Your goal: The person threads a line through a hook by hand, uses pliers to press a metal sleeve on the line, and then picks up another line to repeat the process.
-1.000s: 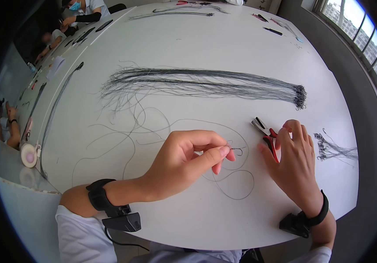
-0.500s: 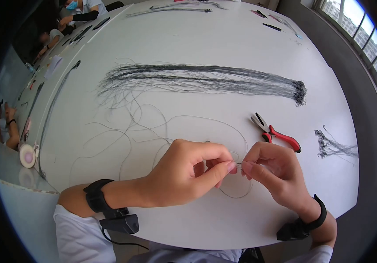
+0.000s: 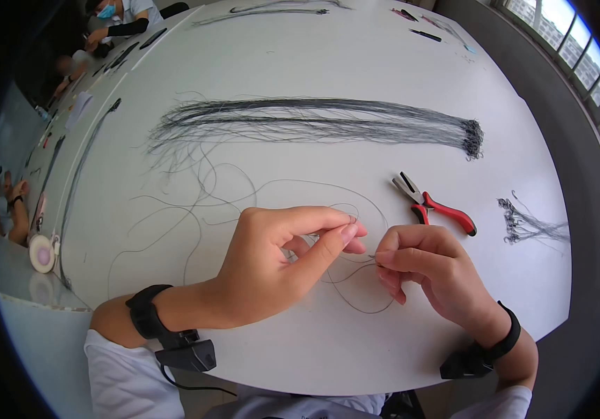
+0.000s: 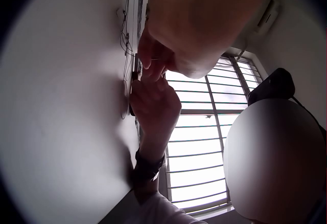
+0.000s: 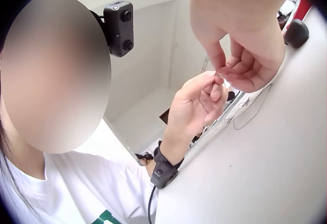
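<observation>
In the head view the left hand (image 3: pixel 282 269) pinches a thin wire between thumb and forefinger. Close by on its right, the right hand (image 3: pixel 436 272) also pinches at a thin strand with thumb and forefinger, its other fingers curled; the fingertips hide what lies between them. A loop of thin line (image 3: pixel 361 311) hangs or lies below and between the hands. Red-handled pliers (image 3: pixel 451 214) lie on the table beyond the right hand. In the right wrist view the tips of the left hand (image 5: pixel 196 104) and right hand (image 5: pixel 245 63) look close together.
A long bundle of dark lines (image 3: pixel 314 120) with hooks at its right end lies across the table (image 3: pixel 300 359). A smaller hook bundle (image 3: pixel 523 222) is at the right, a white spool (image 3: pixel 41 254) at the left. Other people sit at the far left.
The right hand has come from the pliers to beside the left hand and now pinches a strand. The hands' fingertips, together half a second ago, have moved slightly apart.
</observation>
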Demonstrator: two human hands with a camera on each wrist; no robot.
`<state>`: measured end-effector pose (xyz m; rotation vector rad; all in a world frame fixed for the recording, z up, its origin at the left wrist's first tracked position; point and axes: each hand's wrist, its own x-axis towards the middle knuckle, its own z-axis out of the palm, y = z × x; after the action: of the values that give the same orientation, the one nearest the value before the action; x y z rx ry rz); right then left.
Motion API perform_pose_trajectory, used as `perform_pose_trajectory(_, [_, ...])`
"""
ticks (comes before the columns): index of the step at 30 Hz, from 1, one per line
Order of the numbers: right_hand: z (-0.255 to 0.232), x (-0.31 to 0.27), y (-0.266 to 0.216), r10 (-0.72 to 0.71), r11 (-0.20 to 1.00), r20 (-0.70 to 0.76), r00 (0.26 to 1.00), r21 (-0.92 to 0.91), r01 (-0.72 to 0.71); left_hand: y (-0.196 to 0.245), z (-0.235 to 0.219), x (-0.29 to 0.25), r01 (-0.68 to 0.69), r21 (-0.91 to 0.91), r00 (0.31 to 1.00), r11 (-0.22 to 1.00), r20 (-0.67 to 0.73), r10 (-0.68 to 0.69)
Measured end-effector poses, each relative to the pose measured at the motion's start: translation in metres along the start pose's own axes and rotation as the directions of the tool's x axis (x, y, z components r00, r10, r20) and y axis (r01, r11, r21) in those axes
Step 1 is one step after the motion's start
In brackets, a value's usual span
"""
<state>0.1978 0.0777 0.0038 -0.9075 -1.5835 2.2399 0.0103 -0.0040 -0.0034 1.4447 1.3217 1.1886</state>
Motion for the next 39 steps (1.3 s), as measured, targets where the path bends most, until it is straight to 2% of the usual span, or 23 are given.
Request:
perform_pose_trajectory(2, [0.000,-0.001,-0.003,0.025,1.000,-0.030,0.999,0.011,-0.025,0.000,-0.003,0.004,-0.106,-0.131,0.988,0.986,-0.122,0.090])
perform_pose_trajectory(3, [-0.001,-0.001,-0.005,-0.023,0.999,-0.073,0.997,-0.036,0.020,0.002,-0.008,0.007,-0.104,-0.130,0.988,0.986,-0.123,0.088])
perform_pose_trajectory(5, [-0.004,-0.002,-0.008,-0.072,0.995,-0.108,0.992,-0.082,0.063,0.008,-0.020,0.014,-0.102,-0.197,0.960,0.975,-0.278,0.044])
perform_pose_trajectory(7, [-0.008,-0.003,-0.014,-0.211,0.968,-0.232,0.950,-0.187,0.169,0.006,-0.032,0.018,-0.094,-0.200,0.947,0.975,-0.320,0.026])
perform_pose_trajectory(9, [-0.012,-0.004,-0.017,-0.254,0.958,-0.248,0.935,-0.199,0.208,0.007,-0.041,0.023,-0.090,-0.201,0.932,0.975,-0.361,0.012])
perform_pose_trajectory(12, [-0.020,-0.006,-0.021,-0.416,0.891,-0.261,0.871,-0.310,0.333,0.010,-0.051,0.029,-0.076,-0.252,0.905,0.965,-0.423,-0.039])
perform_pose_trajectory(13, [-0.022,-0.005,-0.022,-0.417,0.891,-0.257,0.872,-0.307,0.335,0.010,-0.057,0.030,-0.078,-0.284,0.901,0.955,-0.431,-0.054])
perform_pose_trajectory(15, [-0.026,-0.001,-0.026,-0.480,0.852,-0.392,0.785,-0.421,0.311,0.012,-0.066,0.032,-0.085,-0.345,0.892,0.935,-0.444,-0.084])
perform_pose_trajectory(16, [-0.037,0.001,-0.026,-0.483,0.845,-0.399,0.779,-0.446,0.296,0.018,-0.062,0.034,-0.070,-0.346,0.860,0.936,-0.496,-0.119])
perform_pose_trajectory(17, [-0.042,0.003,-0.026,-0.486,0.844,-0.397,0.779,-0.444,0.300,0.017,-0.067,0.034,-0.071,-0.342,0.859,0.937,-0.499,-0.117])
perform_pose_trajectory(19, [-0.050,0.007,-0.027,-0.502,0.852,-0.500,0.706,-0.426,0.305,0.014,-0.079,0.034,-0.033,-0.387,0.939,0.921,-0.328,-0.104])
perform_pose_trajectory(22, [-0.073,0.007,-0.029,-0.492,0.867,-0.481,0.726,-0.344,0.359,0.014,-0.083,0.036,0.032,-0.344,0.956,0.938,-0.264,-0.129])
perform_pose_trajectory(25, [-0.097,0.006,-0.032,-0.494,0.868,-0.448,0.745,-0.308,0.391,0.023,-0.079,0.036,0.088,-0.214,0.951,0.973,-0.274,-0.146])
perform_pose_trajectory(26, [-0.100,0.006,-0.033,-0.522,0.853,-0.465,0.715,-0.271,0.446,0.024,-0.076,0.037,0.086,-0.211,0.951,0.974,-0.275,-0.144])
perform_pose_trajectory(28, [-0.107,0.004,-0.036,-0.552,0.829,-0.483,0.680,-0.229,0.510,0.025,-0.071,0.037,0.062,-0.185,0.892,0.981,-0.430,-0.137])
perform_pose_trajectory(29, [-0.106,0.003,-0.038,-0.555,0.827,-0.480,0.679,-0.228,0.514,0.025,-0.072,0.038,0.060,-0.181,0.892,0.982,-0.432,-0.134])
perform_pose_trajectory(31, [-0.104,0.002,-0.040,-0.541,0.835,-0.502,0.674,-0.225,0.502,0.024,-0.074,0.040,-0.060,-0.316,0.838,0.947,-0.531,-0.124])
perform_pose_trajectory(32, [-0.105,0.003,-0.040,-0.542,0.834,-0.501,0.675,-0.223,0.505,0.024,-0.077,0.041,-0.060,-0.312,0.837,0.948,-0.533,-0.122])
perform_pose_trajectory(34, [-0.110,0.002,-0.041,-0.522,0.852,-0.488,0.700,-0.263,0.452,0.024,-0.086,0.041,-0.118,-0.442,0.775,0.889,-0.601,-0.196])
perform_pose_trajectory(35, [-0.113,0.003,-0.041,-0.522,0.852,-0.488,0.699,-0.265,0.451,0.019,-0.097,0.040,-0.119,-0.443,0.775,0.888,-0.601,-0.196])
perform_pose_trajectory(37, [-0.120,0.004,-0.041,-0.474,0.879,-0.532,0.702,-0.328,0.346,0.012,-0.112,0.041,-0.110,-0.503,0.918,0.858,-0.382,-0.107])
perform_pose_trajectory(38, [-0.121,0.004,-0.040,-0.459,0.886,-0.552,0.696,-0.336,0.319,0.007,-0.112,0.045,-0.076,-0.489,0.869,0.869,-0.460,-0.183])
perform_pose_trajectory(39, [-0.123,0.005,-0.040,-0.445,0.893,-0.574,0.687,-0.346,0.289,0.002,-0.114,0.047,-0.078,-0.505,0.877,0.860,-0.444,-0.181])
